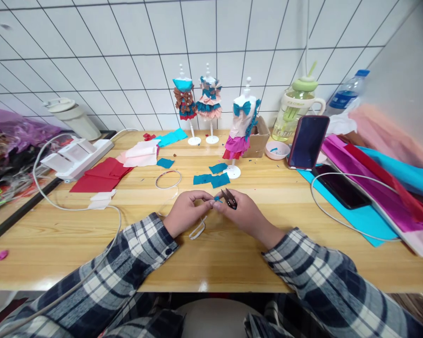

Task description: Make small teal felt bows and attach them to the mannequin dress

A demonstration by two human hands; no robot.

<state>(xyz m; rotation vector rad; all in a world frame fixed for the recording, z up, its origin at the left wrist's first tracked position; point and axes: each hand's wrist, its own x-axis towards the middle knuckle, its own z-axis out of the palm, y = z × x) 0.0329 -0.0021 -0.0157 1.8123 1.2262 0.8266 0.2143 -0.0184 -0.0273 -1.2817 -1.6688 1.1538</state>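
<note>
My left hand (189, 211) and my right hand (245, 213) meet above the front middle of the table. Between their fingertips is a small piece of teal crepe paper (217, 198), pinched from both sides and mostly hidden. Dark thread snips (230, 198) also rest in my right hand, blades pointing up and away. Just beyond the hands lie several cut teal paper pieces (211, 179). Behind those stands a small white dress form (242, 119) with a teal bow and a pink and red skirt. A white looped strip (197, 230) is under my left hand.
Two more dressed forms (184, 98) stand against the tiled wall. Red paper (100, 174), a power strip (75, 159) and a cable are at left. On the right are a propped phone (308, 142), a flat phone (341, 187), a small bowl (278, 150) and coloured paper sheets (366, 173).
</note>
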